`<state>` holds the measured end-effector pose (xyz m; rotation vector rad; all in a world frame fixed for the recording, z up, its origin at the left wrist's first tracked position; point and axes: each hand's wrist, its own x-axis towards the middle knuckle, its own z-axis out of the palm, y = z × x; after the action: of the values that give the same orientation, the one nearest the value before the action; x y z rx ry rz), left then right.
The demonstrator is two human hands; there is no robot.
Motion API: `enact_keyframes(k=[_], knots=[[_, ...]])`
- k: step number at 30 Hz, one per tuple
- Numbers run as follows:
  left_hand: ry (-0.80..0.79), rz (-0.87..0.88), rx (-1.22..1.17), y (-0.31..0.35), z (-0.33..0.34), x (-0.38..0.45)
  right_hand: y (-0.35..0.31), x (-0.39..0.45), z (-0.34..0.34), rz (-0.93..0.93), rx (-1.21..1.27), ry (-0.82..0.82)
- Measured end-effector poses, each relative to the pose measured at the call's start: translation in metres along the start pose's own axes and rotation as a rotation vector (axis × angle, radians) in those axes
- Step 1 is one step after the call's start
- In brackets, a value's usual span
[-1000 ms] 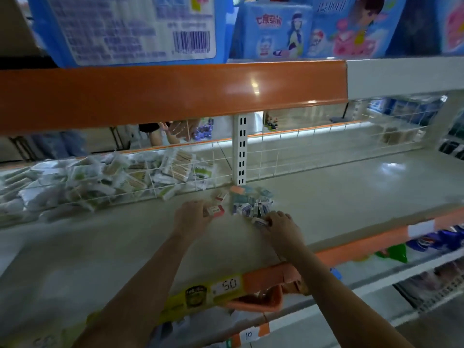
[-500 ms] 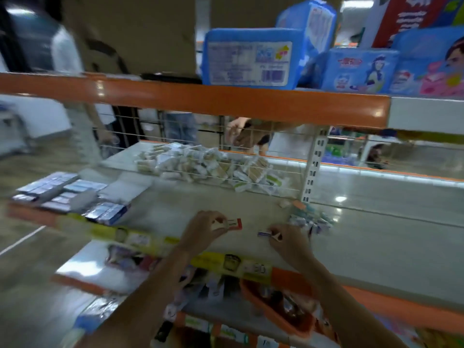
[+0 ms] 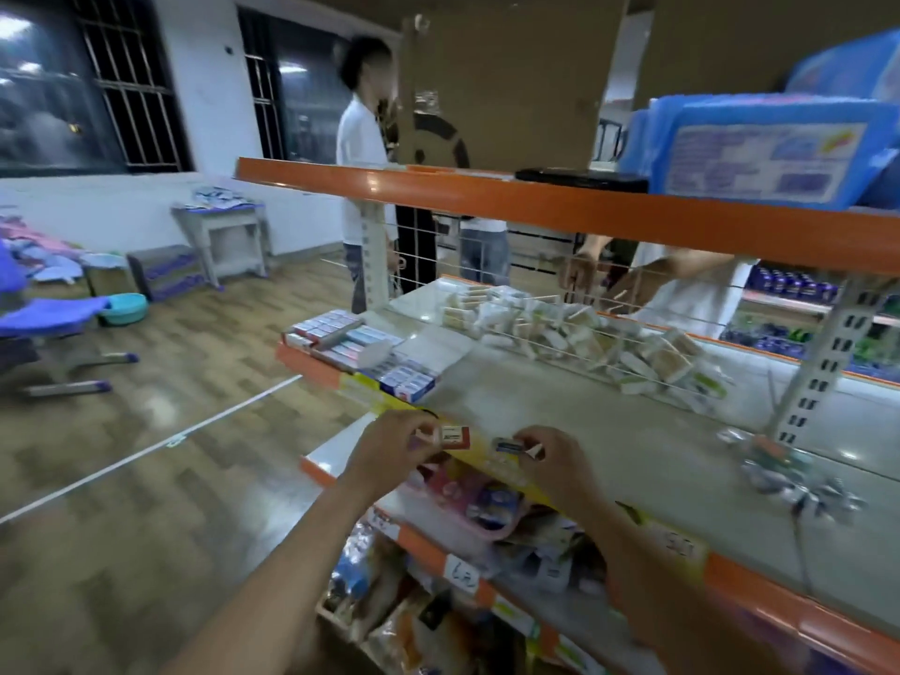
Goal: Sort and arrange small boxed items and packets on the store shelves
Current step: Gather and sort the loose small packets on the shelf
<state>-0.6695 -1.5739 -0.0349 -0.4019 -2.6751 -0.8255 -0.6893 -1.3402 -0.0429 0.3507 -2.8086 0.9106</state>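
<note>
My left hand (image 3: 389,448) pinches a small red-and-white box (image 3: 450,437) above the front edge of the grey shelf (image 3: 560,406). My right hand (image 3: 555,457) pinches a small blue-and-white box (image 3: 511,446) just to the right of it. Neat rows of small boxes (image 3: 358,345) lie at the shelf's left end. A loose heap of small packets (image 3: 789,472) sits to the right, beside the slotted upright (image 3: 823,362).
A wire divider (image 3: 560,314) fences off a pile of pale packets (image 3: 584,336) at the back of the shelf. Blue packs (image 3: 764,148) stand on the orange-edged shelf above. People stand behind the rack. The lower shelves hold mixed packets (image 3: 477,499). Wooden floor lies to the left.
Both hands have come away from the loose heap, each carrying a small box, and moved left along the shelf's front edge. My view has swung left toward the rows of boxes.
</note>
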Motion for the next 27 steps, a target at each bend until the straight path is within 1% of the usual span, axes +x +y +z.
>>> enact_keyframes(k=[4, 7, 12, 20, 23, 27], knots=[[-0.021, -0.078, 0.093, -0.051, -0.037, -0.013, -0.049, 0.021, 0.035, 0.025, 0.002, -0.015], [-0.048, -0.065, 0.152, -0.088, -0.061, -0.016, -0.081, 0.034, 0.061, 0.037, 0.033, 0.007], [-0.028, -0.032, 0.177, -0.130, -0.086, -0.008, -0.115, 0.057, 0.094, 0.069, 0.062, 0.026], [0.016, 0.044, 0.155, -0.176, -0.092, 0.041, -0.124, 0.109, 0.110, 0.097, 0.120, 0.039], [-0.006, 0.068, 0.099, -0.190, -0.088, 0.072, -0.120, 0.137, 0.117, 0.091, 0.090, 0.098], [-0.041, 0.104, 0.082, -0.205, -0.082, 0.123, -0.110, 0.173, 0.119, 0.091, 0.031, 0.115]])
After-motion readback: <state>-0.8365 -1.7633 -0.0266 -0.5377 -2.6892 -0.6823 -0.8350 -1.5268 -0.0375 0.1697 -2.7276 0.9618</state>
